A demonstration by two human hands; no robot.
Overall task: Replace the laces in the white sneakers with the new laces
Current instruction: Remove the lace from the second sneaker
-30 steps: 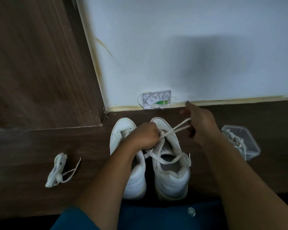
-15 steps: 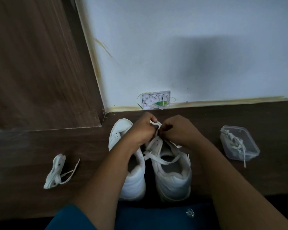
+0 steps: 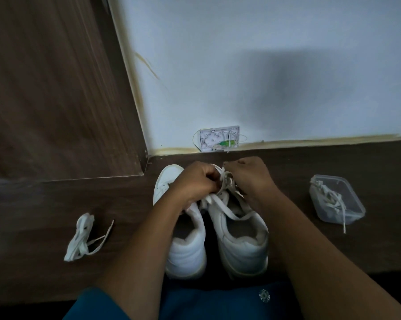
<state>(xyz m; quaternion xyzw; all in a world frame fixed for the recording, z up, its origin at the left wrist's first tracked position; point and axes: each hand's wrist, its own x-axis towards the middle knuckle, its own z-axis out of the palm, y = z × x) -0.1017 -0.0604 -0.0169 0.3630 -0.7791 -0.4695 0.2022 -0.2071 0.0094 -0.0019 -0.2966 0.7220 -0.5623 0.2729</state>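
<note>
Your right hand (image 3: 252,181) is back in beside your left hand (image 3: 196,181). Emblem (image 3: 264,295) on teal cloth: unreadable. White sneakers (image 3: 188,250) sit side by side; both hands' curled fingers pinch the lace (image 3: 224,179) over the right one's eyelets. Tub (image 3: 353,192) holds spare laces (image 3: 331,199).

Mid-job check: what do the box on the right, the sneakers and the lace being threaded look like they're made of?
The lidless container looks like clear, slightly glossy rigid plastic: the loose laces inside show through its walls. The white sneakers look like smooth, matte leather or a synthetic; I can't tell which. The threaded lace looks like flat woven fabric, limp and ribbon-like.
</note>
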